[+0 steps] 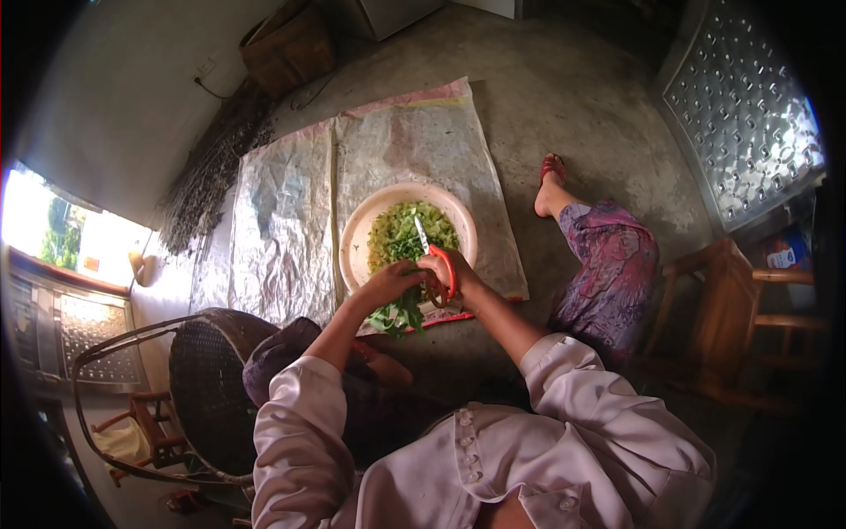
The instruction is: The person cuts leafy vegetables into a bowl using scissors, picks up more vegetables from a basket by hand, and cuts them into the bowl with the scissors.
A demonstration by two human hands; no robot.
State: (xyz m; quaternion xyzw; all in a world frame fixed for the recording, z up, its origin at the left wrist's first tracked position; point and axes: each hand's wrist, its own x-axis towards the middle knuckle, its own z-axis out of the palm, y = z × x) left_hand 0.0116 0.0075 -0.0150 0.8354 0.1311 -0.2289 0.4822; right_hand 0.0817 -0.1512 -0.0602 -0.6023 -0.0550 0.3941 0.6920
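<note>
A round, light-coloured basin point(355, 221) holds chopped green leaves and stems point(396, 231). Over its near edge my left hand point(391, 281) grips a bunch of leafy greens point(400, 314), whose leaves hang down outside the rim towards me. My right hand point(456, 268) holds red-handled scissors point(443, 264), their metal blades pointing away from me above the chopped greens. Both hands are close together, and the fingers partly hide the stems between them. Whether the blades are fully closed is hard to tell.
Beneath the basin lies a flattened woven plastic sack point(284, 198). A large wicker basket with a tall handle point(211, 390) rests at the left. Dried plant stalks point(205, 178) lie by the wall, near another basket point(291, 56). A wooden chair point(720, 304) stands at the right.
</note>
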